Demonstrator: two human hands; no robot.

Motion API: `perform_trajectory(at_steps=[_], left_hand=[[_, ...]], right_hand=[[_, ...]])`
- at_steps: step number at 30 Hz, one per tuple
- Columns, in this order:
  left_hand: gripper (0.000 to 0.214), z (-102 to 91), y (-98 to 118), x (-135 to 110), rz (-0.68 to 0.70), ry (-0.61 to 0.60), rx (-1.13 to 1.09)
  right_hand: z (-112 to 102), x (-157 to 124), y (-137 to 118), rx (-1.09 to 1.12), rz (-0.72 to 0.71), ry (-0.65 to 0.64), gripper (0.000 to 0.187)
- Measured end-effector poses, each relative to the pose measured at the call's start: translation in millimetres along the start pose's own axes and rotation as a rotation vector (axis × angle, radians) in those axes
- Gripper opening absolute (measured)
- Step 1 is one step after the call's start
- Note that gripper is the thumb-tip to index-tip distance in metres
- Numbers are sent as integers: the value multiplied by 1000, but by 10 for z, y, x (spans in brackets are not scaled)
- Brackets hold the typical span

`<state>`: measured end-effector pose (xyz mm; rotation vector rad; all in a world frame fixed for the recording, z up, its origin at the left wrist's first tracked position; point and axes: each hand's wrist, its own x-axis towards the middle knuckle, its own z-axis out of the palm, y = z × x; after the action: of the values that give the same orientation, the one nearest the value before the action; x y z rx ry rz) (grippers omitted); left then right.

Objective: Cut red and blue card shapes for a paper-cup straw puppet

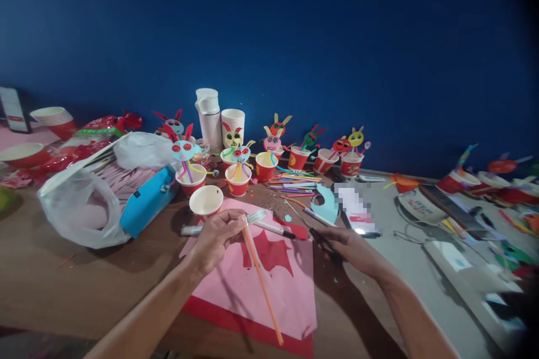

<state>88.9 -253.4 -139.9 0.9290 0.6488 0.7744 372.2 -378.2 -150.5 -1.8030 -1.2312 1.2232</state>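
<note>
My left hand (217, 238) is closed around the top end of a long orange straw (261, 280), which slants down toward me over a pink paper sheet (290, 297) with a red star shape (269, 255) on it. My right hand (347, 247) grips black scissors (322, 238) just right of the sheet. An empty red and white paper cup (206, 202) stands right behind my left hand. A black marker (275, 229) lies between my two hands.
Several red cups with paper animal faces on straws (269, 160) line the back of the wooden table (84, 286). A clear plastic bag (80, 210), a blue pouch (147, 202), a white flask (209, 118), loose straws (295, 182) and a phone (356, 210) lie around.
</note>
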Motion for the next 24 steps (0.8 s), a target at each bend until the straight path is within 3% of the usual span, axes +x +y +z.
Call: perform_trajectory(at_steps=[4,7,11,14,17,24], left_hand=[[10,13,-4,14,-1,3,-20],[10,28,-12,35,-11,-2,-40],[11,50,-25,47,-15,-7,-56],[11,67,-17,36,-17,-4,-54],[11,84,6,18,-13,-4,-41],[10,111,30,0,-16,1,-34]], right_hand=[[178,-211,76,524,-66,-86,44],[369,-345,63,693,-107,-132,51],[581,-446,-52,704,-91,-293,62],[674,-465,-120,689,-73,-385,54],[711,-445,-102,640,-121,-426,46],[671,-421,7,630,-209,-431,50]])
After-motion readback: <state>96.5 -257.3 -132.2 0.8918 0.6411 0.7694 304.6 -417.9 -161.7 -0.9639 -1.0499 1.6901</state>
